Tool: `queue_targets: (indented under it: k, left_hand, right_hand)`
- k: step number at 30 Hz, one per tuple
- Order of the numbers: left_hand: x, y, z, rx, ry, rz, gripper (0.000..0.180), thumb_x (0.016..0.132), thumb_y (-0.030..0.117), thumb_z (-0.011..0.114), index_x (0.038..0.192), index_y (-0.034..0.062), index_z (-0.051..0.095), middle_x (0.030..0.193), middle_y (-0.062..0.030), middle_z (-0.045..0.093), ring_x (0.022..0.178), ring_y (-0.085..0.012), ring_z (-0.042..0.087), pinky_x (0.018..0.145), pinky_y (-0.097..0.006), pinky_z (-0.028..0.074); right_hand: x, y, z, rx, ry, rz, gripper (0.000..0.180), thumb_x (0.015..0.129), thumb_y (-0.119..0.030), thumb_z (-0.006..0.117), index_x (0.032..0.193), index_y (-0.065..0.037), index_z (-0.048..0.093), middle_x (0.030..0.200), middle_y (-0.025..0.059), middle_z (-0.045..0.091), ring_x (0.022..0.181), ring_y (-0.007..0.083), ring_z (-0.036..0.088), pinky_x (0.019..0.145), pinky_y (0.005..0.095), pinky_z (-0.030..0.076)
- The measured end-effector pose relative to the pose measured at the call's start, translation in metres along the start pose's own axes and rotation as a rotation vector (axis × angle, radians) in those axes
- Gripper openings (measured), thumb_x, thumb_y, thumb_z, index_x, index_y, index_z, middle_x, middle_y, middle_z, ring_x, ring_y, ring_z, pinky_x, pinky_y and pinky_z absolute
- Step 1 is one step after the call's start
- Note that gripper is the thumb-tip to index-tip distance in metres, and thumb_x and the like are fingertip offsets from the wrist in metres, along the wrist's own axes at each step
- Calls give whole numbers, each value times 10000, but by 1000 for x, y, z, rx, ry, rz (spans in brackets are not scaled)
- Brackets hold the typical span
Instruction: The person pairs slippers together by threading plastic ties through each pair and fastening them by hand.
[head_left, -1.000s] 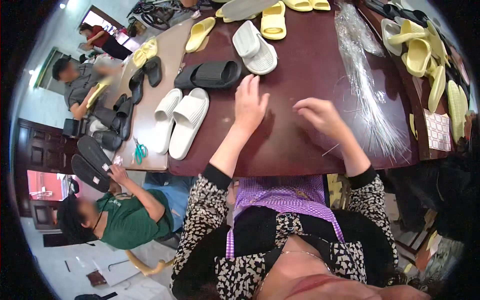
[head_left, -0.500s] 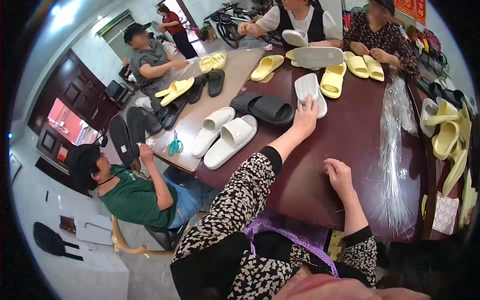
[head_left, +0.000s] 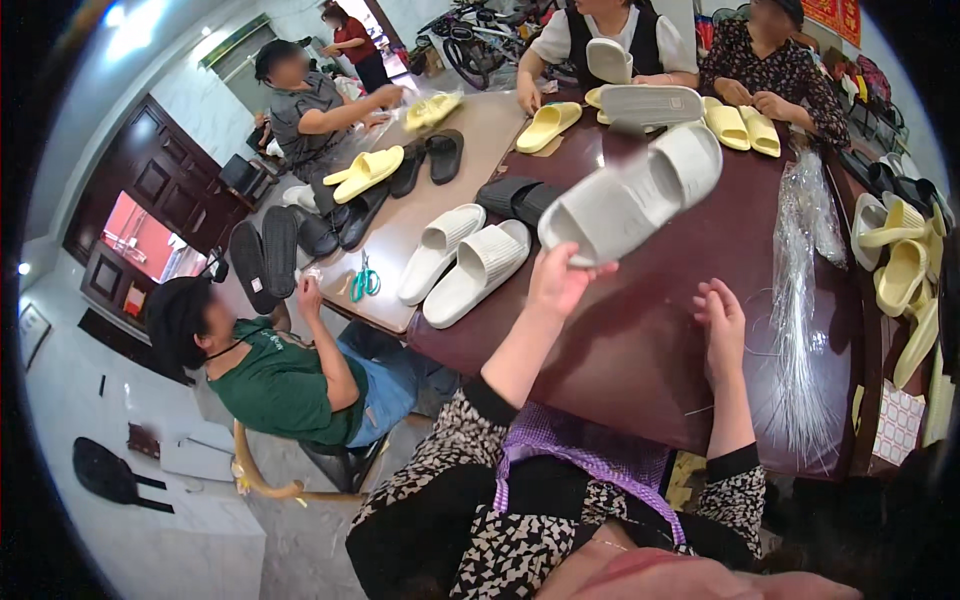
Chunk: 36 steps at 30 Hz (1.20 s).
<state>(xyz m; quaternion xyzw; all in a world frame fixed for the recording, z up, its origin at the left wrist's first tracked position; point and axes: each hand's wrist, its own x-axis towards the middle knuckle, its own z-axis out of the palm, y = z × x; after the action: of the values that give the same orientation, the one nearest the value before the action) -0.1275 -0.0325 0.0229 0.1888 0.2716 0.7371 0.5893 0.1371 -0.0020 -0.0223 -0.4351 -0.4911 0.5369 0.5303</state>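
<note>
My left hand [head_left: 566,287] is closed on the near end of a whitish slide slipper [head_left: 600,217], its thumb along the edge. The slipper is raised over the table and tilted, its wide strap pointing away to the right. Behind it, a black ribbed slide [head_left: 515,198] is partly hidden. To the left of my left hand lie two white ribbed slides [head_left: 478,272], side by side. My right hand [head_left: 722,325] hovers above the dark red table [head_left: 640,350], fingers apart and slightly bent, holding nothing.
Clear plastic strips [head_left: 795,330] lie at the right. Yellow slides [head_left: 742,127] and a grey slide [head_left: 652,104] are at the far side. Teal scissors [head_left: 365,280] lie on the lighter table to the left. Co-workers sit around; one in green [head_left: 280,385] is at the left.
My left hand has lifted the whitish slide off the table and drawn it nearer. My right hand has moved a little right and opened its fingers.
</note>
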Motion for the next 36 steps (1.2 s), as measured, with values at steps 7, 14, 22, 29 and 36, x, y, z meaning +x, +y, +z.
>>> queue_targets:
  k: [7, 14, 22, 29, 36]
  left_hand:
    - [-95, -22, -66, -8, -80, -290, 435, 873, 15, 394, 1308, 14, 361, 1247, -211, 488, 1065, -393, 550, 763, -560, 537]
    - [-122, -6, -96, -12, -120, -293, 443, 882, 38, 413, 1316, -19, 345, 1224, -209, 519, 1051, -353, 575, 774, -515, 551]
    - [-126, -7, -102, -42, -33, -241, 401, 897, 67, 463, 1285, -4, 389, 1188, -170, 556, 1020, -314, 598, 763, -463, 556]
    - [-115, -10, -99, 47, 49, -84, 347, 914, 90, 488, 1246, 23, 412, 1131, -122, 572, 936, -246, 613, 724, -392, 559]
    - [-94, 46, -129, 259, 194, 119, 321, 920, 120, 491, 1211, -2, 434, 1097, -109, 587, 900, -206, 611, 682, -328, 539]
  right_hand:
    - [9, 27, -9, 571, 36, 279, 410, 944, -392, 499, 1158, -43, 510, 1006, 53, 611, 864, 150, 573, 707, 309, 470]
    - [-10, 9, 17, 517, 6, 365, 393, 961, -412, 438, 1123, -64, 523, 1010, 58, 602, 883, 181, 575, 761, 342, 466]
    - [-6, 12, 14, 567, 86, 412, 402, 958, -383, 458, 1178, -51, 509, 1098, 69, 582, 977, 205, 556, 826, 392, 456]
    - [-11, 27, 8, 524, 116, 306, 401, 971, -300, 449, 1223, 11, 473, 1148, 104, 562, 1047, 217, 537, 898, 396, 438]
    - [11, -10, -30, 515, 245, 177, 433, 951, -318, 483, 1203, 33, 494, 1132, 114, 588, 1024, 209, 569, 870, 343, 472]
